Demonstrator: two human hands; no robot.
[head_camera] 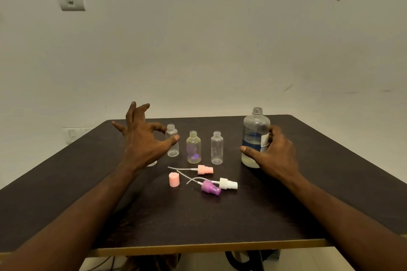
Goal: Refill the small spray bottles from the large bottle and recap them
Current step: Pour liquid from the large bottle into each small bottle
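On the dark table: everything was laid out and uncapped, pouring not yet begun.
Large bottle (255,138): it stood upright at the right, neck open, pale liquid low in its base.
Right hand (274,152): it was grasping that large bottle around the lower body, thumb across the front, fingers curled behind the label.
Left hand (141,138): fingers were spread and relaxed, thumb just by the leftmost small bottle (172,141); whether it touched, I could not tell. No grip yet.
Small bottles: three stood in a row at mid-table, the clear leftmost one, a yellowish middle bottle (193,147) and a clear right bottle (217,148), all open and looking empty.
Spray heads: a pink spray head (204,169), a white spray head (228,183) and a purple spray head (211,187) lay on their sides nearer, dip tubes pointing left, a pink cap (174,179) beside them.
Handling: the small bottles looked light, thin-walled and easy to tip, so I'd have held one low on the body while pouring. The large one, mostly empty, seemed manageable one-handed, though smooth plastic could slip if wet.
Writing: its blue-and-white label was too blurred to read; no brand could be made out.
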